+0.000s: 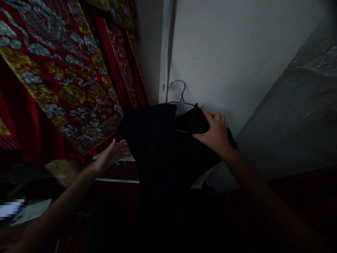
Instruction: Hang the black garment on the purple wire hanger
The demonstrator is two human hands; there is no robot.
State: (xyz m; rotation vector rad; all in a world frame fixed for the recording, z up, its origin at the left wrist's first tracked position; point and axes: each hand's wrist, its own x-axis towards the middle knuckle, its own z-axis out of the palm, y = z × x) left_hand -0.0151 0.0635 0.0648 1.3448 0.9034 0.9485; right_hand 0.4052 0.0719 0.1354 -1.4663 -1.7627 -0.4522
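A black garment [160, 151], possibly a shirt, hangs on a thin purple wire hanger [182, 99] in front of me. The hanger's hook points up and to the left, and its lower bar shows through the neck opening. At the garment's right shoulder, my right hand [216, 131] grips the cloth between thumb and fingers. My left hand [114, 154] is beside the left sleeve, its thumb up and its fingers stretched out; whether the fingertips touch the cloth I cannot tell. The lower part of the garment fades into darkness.
Red cloth [71, 77] with gold and silver embroidery hangs at the left. Behind the hanger is a pale wall [223, 52] with a white vertical trim [165, 49]. Translucent plastic sheeting [297, 116] covers the right side. Papers [31, 212] lie at the lower left.
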